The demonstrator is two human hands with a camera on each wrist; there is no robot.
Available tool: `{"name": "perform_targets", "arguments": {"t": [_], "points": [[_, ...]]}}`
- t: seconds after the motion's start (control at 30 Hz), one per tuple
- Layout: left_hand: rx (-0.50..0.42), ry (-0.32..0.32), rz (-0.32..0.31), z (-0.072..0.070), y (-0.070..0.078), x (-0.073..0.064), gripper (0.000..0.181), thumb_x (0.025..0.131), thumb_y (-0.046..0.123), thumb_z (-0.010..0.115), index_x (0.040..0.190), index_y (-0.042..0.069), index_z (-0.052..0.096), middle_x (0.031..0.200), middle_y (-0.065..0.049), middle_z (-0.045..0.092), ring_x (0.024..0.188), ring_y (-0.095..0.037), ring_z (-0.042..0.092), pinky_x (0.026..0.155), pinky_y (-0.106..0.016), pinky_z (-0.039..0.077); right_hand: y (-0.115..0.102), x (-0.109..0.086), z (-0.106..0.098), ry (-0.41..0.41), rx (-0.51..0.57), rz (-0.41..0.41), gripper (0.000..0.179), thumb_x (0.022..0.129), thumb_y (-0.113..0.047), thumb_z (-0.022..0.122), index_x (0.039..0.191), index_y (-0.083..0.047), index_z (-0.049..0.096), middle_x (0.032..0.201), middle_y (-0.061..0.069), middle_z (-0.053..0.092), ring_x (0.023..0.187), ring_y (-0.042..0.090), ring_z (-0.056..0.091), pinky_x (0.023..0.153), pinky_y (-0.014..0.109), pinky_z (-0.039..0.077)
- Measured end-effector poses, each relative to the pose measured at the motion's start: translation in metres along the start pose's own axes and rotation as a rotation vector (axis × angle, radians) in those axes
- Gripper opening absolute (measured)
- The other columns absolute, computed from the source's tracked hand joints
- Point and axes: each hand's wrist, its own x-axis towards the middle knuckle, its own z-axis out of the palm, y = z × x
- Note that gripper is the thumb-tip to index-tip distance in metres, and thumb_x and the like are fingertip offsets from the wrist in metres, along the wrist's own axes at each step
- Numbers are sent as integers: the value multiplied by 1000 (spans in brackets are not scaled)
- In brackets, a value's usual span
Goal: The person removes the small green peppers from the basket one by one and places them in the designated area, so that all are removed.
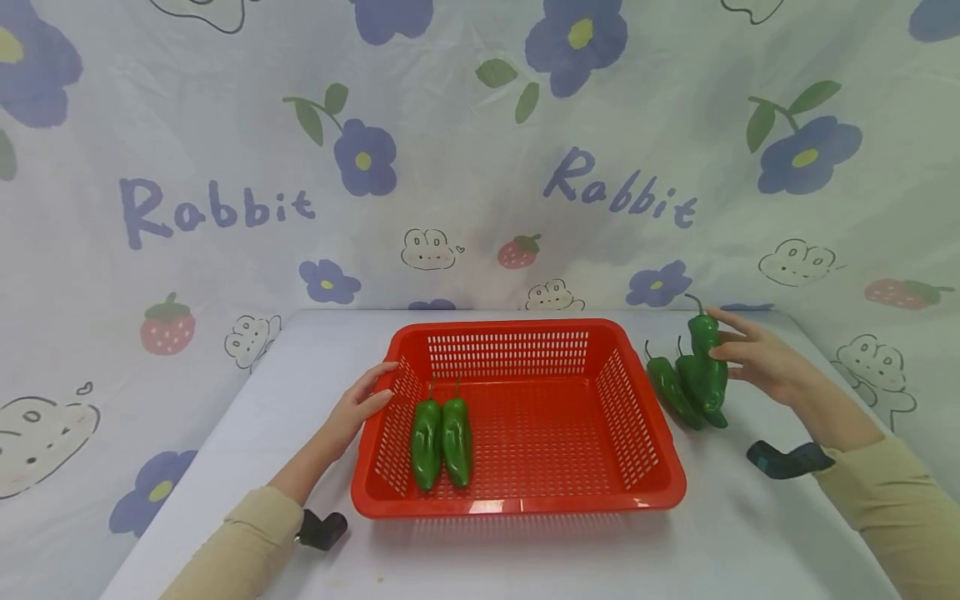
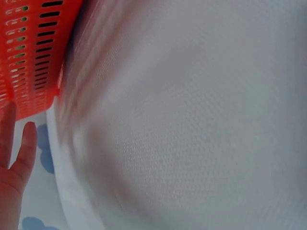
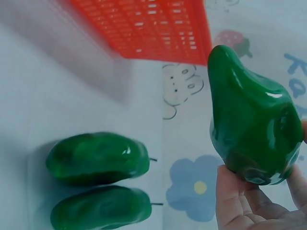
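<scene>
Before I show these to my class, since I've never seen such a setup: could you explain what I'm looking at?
No machine here, just bare-handed work. The wide picture is taken from the person's head, the other two from each wrist. On the white table stands a red basket with two green peppers lying inside. The left hand is at the basket's left rim. The right hand holds another pepper, near two more lying beside the basket.

"Rabbit" (image 1: 218, 212) left, "Rabbit" (image 1: 621, 198) right, both on patterned backdrop (image 1: 450, 167)
</scene>
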Motion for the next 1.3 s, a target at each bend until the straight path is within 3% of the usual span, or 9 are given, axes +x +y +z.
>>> {"name": "perform_targets", "arguments": {"t": [0.17,0.37,0.47,0.53,0.6,1.3], "points": [[-3,-2,-1,0,0,0,48,95,21,43,139,10,30,135,-26,36,95,-2,55,77,-27,53,6,3,-5,10,-31,17,75,90,-17,53,148,-15,5,112,-15,42,116,21,34,96,71,20],[-13,-3,3,0,1,1,48,95,21,44,139,9,30,136,-26,35,95,-3,56,77,-28,54,11,5,-10,29,-55,40,77,90,-17,54,148,-15,4,110,-15,46,109,14,38,97,70,21],[-15,-6,10,0,1,1,48,95,20,43,139,9,30,137,-26,35,96,-3,55,77,-27,53,13,6,-10,46,-87,52,78,90,-16,54,148,-13,2,133,9,43,118,28,38,98,69,22],[-14,-6,10,0,1,1,47,95,20,43,139,9,30,137,-25,34,96,-3,55,77,-26,53,15,7,-10,67,-136,55,79,89,-15,55,147,-11,2,145,24,25,127,41,27,98,67,25],[-10,-2,4,0,1,1,47,95,20,43,139,9,30,137,-25,34,96,-2,55,77,-26,53,15,8,-9,85,-175,56,80,88,-13,55,147,-9,1,146,31,11,130,48,19,98,66,26],[-2,7,1,1,2,-1,47,95,20,43,139,9,31,138,-23,33,98,-2,53,79,-26,52,37,11,-14,186,-390,82,78,85,-10,54,144,2,4,140,40,10,123,57,22,95,62,33]]}}
